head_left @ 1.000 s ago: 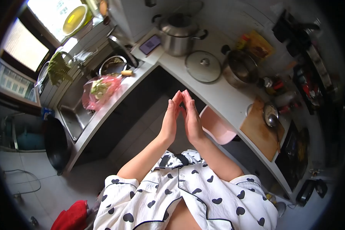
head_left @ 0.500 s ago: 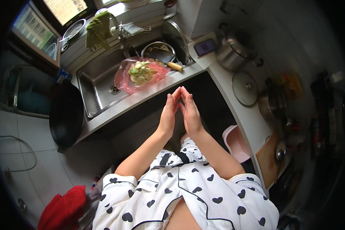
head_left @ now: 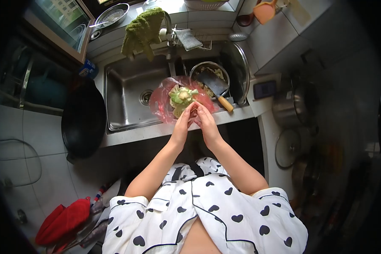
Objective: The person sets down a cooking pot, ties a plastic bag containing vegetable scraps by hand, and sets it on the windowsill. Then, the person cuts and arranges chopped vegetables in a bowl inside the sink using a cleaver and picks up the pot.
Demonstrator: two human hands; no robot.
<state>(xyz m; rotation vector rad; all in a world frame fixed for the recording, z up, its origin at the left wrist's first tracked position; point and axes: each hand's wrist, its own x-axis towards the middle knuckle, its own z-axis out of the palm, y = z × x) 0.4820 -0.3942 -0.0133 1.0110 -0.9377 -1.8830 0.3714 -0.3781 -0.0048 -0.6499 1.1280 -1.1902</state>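
Observation:
My left hand (head_left: 182,125) and my right hand (head_left: 207,122) reach forward with fingers stretched out and fingertips meeting, a small gap between the palms. Nothing shows in either one. Their fingertips overlap the near edge of a cauliflower (head_left: 182,95), which shows its pale stem and green leaf stubs. It lies in an opened pink plastic bag (head_left: 158,106) at the sink's front rim. Right of the bag, a cleaver (head_left: 213,82) with a wooden handle rests across a metal bowl (head_left: 227,76) holding pale cut pieces.
The steel sink (head_left: 125,84) is left of the bag, with a green cloth (head_left: 144,31) hanging over the faucet. A black wok (head_left: 84,118) stands at the left. On the right counter are a phone (head_left: 264,89), a steel pot (head_left: 288,108) and a glass lid (head_left: 287,148).
The view has turned toward the sink. Both hands, still together at the fingertips, have come from in front of the counter to the near side of the cauliflower.

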